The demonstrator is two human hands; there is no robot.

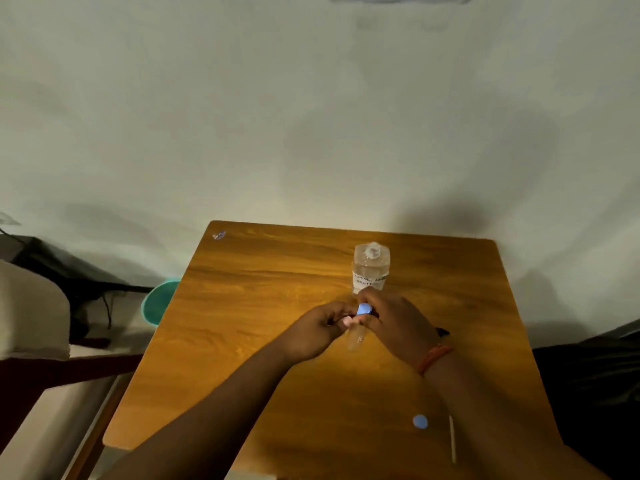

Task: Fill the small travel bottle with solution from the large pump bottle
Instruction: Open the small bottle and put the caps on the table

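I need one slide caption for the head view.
Both hands hold small clear blue-capped travel bottle before large clear pump bottle.

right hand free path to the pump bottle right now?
Probably yes on path: the pump bottle stands just beyond the right hand, nothing between. But its fingers grip the blue cap, so it's occupied.

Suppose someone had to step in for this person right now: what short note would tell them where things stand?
Left hand: grips the small travel bottle, held over the table.
Right hand: pinches its blue cap at the top.
Large pump bottle: upright behind the hands, untouched.
Another blue cap and a thin stick lie near the front edge.
Done: nothing pumped, as far as shows.
Left: clear the cap, fill, close.
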